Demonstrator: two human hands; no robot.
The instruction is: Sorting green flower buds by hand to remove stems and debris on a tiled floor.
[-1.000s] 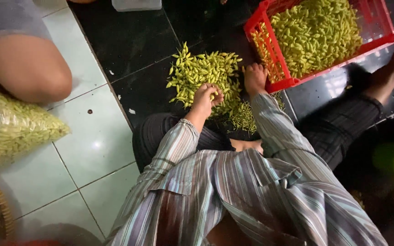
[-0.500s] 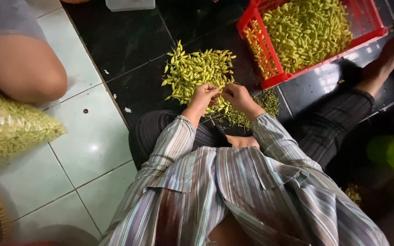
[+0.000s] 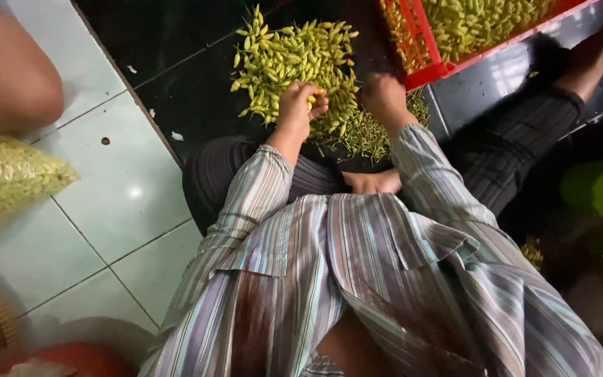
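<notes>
dark floor tiles carried a red crate and a loose heap of yellow-green chillies; the left hand pinched one chilli, the right hand rested curled on the heap, grip unclear. picking one pod at a time looked best.

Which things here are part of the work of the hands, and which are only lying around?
In use:
left hand, closed on one small yellow-green chili pepper
right hand
loose pile of yellow-green chili peppers
heap of thin green stems
red plastic crate

Lying about:
clear plastic bag of peppers
green round container
</notes>
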